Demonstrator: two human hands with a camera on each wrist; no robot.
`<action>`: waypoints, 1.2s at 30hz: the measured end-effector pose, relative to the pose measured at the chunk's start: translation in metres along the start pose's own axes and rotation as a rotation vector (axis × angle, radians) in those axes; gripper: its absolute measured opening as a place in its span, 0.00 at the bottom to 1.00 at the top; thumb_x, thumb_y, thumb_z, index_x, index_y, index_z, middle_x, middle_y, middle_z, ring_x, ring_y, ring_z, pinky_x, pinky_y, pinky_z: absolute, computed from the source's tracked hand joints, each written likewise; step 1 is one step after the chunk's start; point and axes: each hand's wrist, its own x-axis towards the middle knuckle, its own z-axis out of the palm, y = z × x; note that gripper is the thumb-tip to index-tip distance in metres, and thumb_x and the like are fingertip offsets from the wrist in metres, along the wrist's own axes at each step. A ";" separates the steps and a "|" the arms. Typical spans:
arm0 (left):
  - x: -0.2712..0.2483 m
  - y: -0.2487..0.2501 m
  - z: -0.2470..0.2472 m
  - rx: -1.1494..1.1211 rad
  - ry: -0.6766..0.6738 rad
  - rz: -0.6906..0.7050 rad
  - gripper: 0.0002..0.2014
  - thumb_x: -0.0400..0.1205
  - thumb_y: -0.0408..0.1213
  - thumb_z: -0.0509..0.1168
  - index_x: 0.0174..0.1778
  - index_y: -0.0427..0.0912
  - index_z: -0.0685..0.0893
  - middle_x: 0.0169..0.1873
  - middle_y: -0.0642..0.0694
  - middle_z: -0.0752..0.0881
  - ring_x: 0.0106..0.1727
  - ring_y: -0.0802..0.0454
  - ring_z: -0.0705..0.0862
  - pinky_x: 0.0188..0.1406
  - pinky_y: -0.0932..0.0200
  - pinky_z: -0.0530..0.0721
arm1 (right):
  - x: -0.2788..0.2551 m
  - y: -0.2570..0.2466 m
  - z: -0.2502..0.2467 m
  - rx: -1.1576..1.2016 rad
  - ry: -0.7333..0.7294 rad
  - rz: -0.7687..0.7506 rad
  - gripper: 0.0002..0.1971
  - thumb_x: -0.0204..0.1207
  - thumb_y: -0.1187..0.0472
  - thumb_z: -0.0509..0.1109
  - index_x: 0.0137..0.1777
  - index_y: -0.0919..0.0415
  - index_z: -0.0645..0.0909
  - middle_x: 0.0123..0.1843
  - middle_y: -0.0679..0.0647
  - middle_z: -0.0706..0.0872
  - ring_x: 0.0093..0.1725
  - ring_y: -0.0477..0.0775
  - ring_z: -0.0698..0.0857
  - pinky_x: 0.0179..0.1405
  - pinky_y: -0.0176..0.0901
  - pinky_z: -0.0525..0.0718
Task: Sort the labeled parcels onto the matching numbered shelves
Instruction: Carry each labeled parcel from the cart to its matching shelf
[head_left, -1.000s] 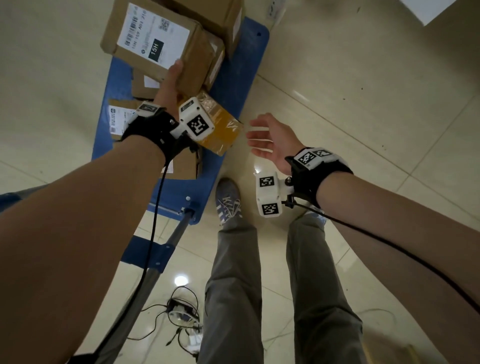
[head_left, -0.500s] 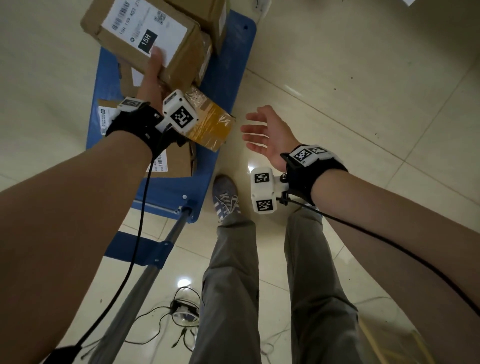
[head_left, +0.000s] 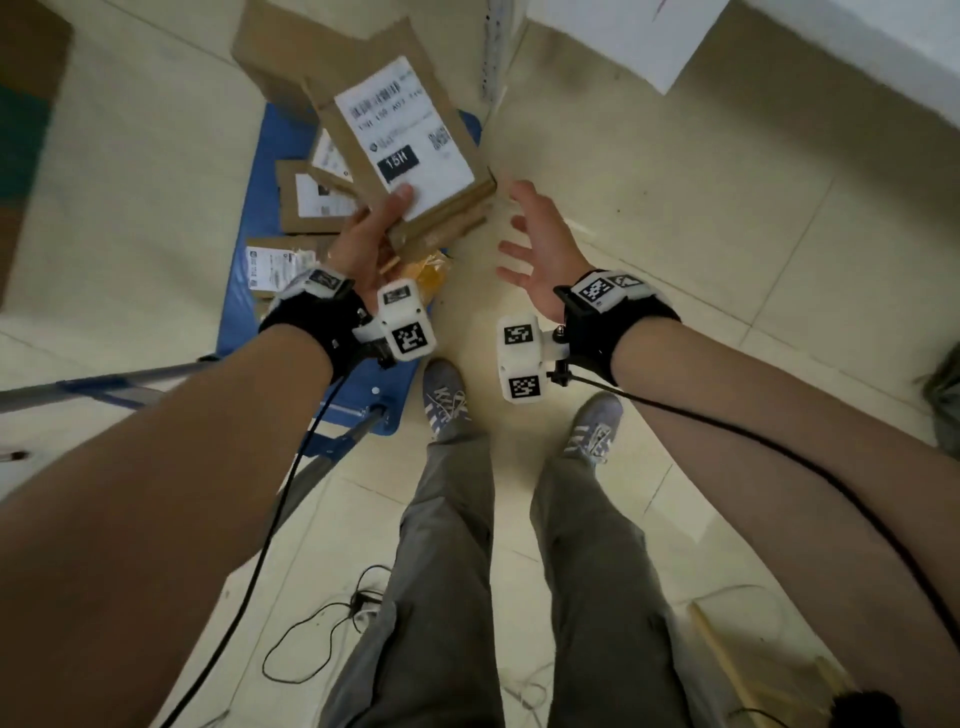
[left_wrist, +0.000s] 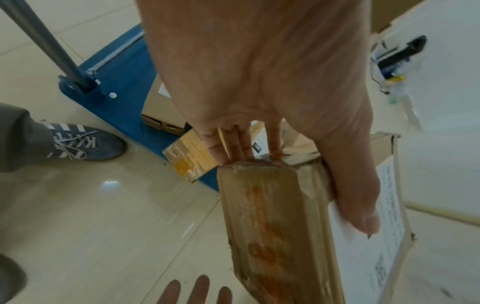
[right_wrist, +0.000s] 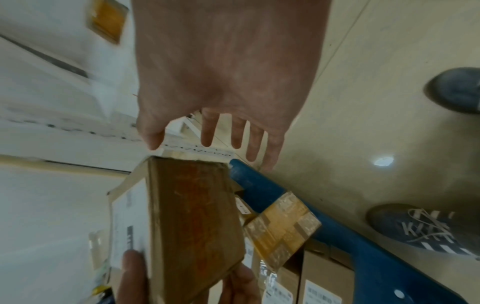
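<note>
My left hand (head_left: 371, 236) grips a brown cardboard parcel (head_left: 384, 104) by its near corner, thumb on the white label marked 15H (head_left: 397, 162), fingers underneath. The parcel is lifted above the blue cart and tilted. In the left wrist view the thumb (left_wrist: 358, 205) presses the label while the parcel's side (left_wrist: 272, 236) faces the camera. My right hand (head_left: 535, 239) is open with fingers spread, just right of the parcel's corner and not touching it. In the right wrist view the parcel (right_wrist: 192, 216) hangs below the spread fingers (right_wrist: 207, 131).
A blue platform cart (head_left: 249, 291) with a grey handle (head_left: 93, 384) carries several more labelled boxes (head_left: 311, 202) and a yellow-taped parcel (head_left: 428, 273). My shoes (head_left: 444, 397) stand on the tiled floor beside it. Cables (head_left: 332, 623) lie on the floor. A white shelf unit (head_left: 779, 47) stands at top right.
My left hand has lifted the 15H parcel off the cart stack and tilted it toward me. My right hand has moved up toward the parcel's right corner.
</note>
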 end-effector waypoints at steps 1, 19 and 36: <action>-0.014 0.008 0.009 0.054 -0.016 -0.002 0.12 0.80 0.54 0.71 0.49 0.50 0.87 0.38 0.52 0.89 0.37 0.56 0.86 0.40 0.62 0.81 | -0.015 -0.011 -0.008 -0.024 -0.019 -0.004 0.22 0.82 0.37 0.65 0.71 0.45 0.72 0.73 0.49 0.74 0.75 0.61 0.74 0.73 0.64 0.78; -0.305 0.179 0.227 0.430 -0.365 0.200 0.25 0.75 0.63 0.69 0.60 0.50 0.82 0.61 0.36 0.86 0.64 0.38 0.86 0.67 0.42 0.84 | -0.358 -0.164 -0.200 -0.117 -0.064 -0.419 0.21 0.84 0.38 0.63 0.70 0.47 0.80 0.63 0.56 0.89 0.62 0.58 0.87 0.53 0.51 0.88; -0.445 0.252 0.333 0.590 -0.567 0.391 0.24 0.81 0.64 0.63 0.70 0.58 0.80 0.60 0.40 0.85 0.53 0.38 0.89 0.53 0.40 0.90 | -0.516 -0.212 -0.291 -0.055 0.090 -0.588 0.15 0.82 0.37 0.64 0.59 0.42 0.85 0.55 0.57 0.88 0.53 0.59 0.83 0.56 0.53 0.84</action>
